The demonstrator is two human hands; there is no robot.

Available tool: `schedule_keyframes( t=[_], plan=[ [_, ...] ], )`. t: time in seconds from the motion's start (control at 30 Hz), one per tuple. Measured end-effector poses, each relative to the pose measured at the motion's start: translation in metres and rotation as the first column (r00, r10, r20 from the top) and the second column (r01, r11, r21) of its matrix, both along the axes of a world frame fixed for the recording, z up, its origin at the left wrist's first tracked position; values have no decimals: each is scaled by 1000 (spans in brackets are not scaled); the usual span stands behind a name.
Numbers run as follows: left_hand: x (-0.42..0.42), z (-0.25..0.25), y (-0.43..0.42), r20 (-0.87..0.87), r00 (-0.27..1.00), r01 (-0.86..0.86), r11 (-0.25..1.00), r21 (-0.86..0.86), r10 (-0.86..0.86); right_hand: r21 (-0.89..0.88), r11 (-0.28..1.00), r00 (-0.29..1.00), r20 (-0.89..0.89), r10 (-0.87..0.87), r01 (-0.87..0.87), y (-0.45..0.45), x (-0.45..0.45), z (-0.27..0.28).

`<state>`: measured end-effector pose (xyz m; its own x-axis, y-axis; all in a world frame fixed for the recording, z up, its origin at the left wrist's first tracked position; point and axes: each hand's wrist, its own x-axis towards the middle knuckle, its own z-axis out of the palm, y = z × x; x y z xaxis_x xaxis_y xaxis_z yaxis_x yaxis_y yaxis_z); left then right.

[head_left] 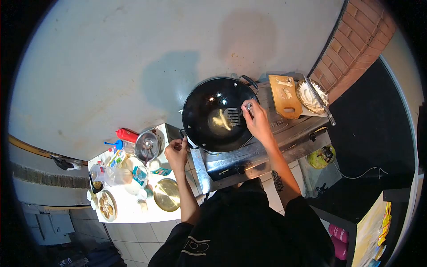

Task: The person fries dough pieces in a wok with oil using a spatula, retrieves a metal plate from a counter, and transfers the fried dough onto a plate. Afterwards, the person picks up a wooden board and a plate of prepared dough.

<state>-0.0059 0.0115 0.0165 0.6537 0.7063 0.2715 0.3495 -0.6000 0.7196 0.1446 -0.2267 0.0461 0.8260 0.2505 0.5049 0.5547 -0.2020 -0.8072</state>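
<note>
A black wok (200, 102) with two side handles sits on the stove. Pale yellow strips of food (221, 120) lie in a little liquid at its bottom. My right hand (257, 121) is closed around the upright handle of a slotted spatula (233, 117), whose blade rests in the wok beside the strips. With its fingers pinched together, my left hand (177, 154) grips the wok's left handle (183, 133).
Right of the wok, a wooden cutting board (284, 99) with white bits lies by a bowl of white food (307, 95) with a knife (321, 101) across it. At left, a white table (147, 216) bears a metal pot (147, 146), a golden pan (167, 196), bottles and containers.
</note>
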Motion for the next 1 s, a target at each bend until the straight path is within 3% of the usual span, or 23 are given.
schedule_keyframes(
  t=[0.13,0.3,0.5,0.57,0.6,0.67,0.77,1.0],
  plan=[
    [1,-1,1,1,1000,-5,999,-31,5,46,999,997,-72,-2,6,6,0,-19],
    [0,-2,3,5,1000,13,1000,-27,-13,271,960,979,-204,-19,75,7,1,-32],
    [0,-4,5,11,1000,25,999,-45,-25,189,977,984,-166,-62,94,-9,-8,-14],
    [1,-7,7,7,999,33,998,-62,-33,4,997,993,-89,-81,81,-13,-14,0],
    [1,-6,6,9,1000,30,998,-59,-29,3,996,992,-92,-84,85,-12,-16,5],
    [0,-2,6,6,1000,29,998,-56,-29,14,999,986,161,-38,36,-9,-19,11],
    [-1,2,4,-42,999,26,994,-110,-31,-76,994,994,72,79,-74,-12,-26,19],
    [-1,9,3,-74,997,27,994,-104,-34,-70,998,990,142,6,4,-13,-31,26]
  ],
)
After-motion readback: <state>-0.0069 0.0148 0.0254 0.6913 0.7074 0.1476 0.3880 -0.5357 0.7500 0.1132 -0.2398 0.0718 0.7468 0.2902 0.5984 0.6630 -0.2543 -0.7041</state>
